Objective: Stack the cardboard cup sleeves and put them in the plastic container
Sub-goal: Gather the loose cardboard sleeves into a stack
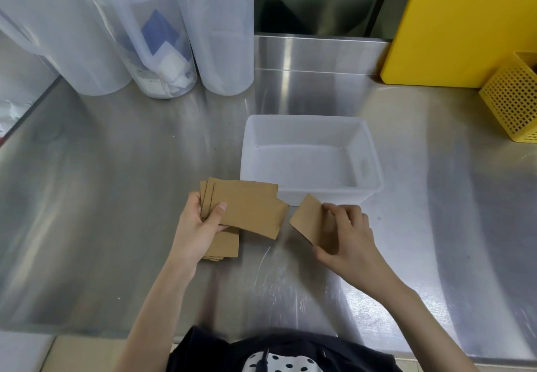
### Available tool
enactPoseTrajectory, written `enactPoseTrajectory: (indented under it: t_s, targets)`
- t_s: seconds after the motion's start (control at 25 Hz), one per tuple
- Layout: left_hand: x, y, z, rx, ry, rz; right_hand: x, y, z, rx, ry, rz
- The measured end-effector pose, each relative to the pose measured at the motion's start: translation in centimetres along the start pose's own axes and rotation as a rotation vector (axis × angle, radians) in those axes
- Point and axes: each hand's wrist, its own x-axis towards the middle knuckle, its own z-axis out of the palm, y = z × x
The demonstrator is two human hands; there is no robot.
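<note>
Steel counter (116, 168), bare and roomy at 6 o'clock. Left hand (197, 226) pinching fanned stack of sleeves (247, 208), thumb on top; small pile of sleeves (229, 245) flat beneath. Right hand (345, 238) gripping single sleeve (308, 220) just beside the stack, at its 3 o'clock. Stacking step underway, probably; next needs sliding single onto stack, squaring edges. Plastic container (372, 150) at 1 o'clock, empty, near rim just beyond the sleeves. Pitchers (220, 37) at 11 o'clock, yellow basket (514, 101) at 2 o'clock, well apart.
</note>
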Motion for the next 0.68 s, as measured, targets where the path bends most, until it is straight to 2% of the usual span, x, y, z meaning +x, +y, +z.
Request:
enactPoseTrajectory:
  t_s: [0.36,0.68]
  targets:
    - [-0.5,0.4,2.8,-0.039,-0.104,0.005,2.2,-4.4,0.4,-0.13,-0.007,-0.214]
    - [-0.9,0.5,3.9,-0.052,-0.143,-0.015,2.3,-4.6,0.9,-0.163,-0.025,-0.236]
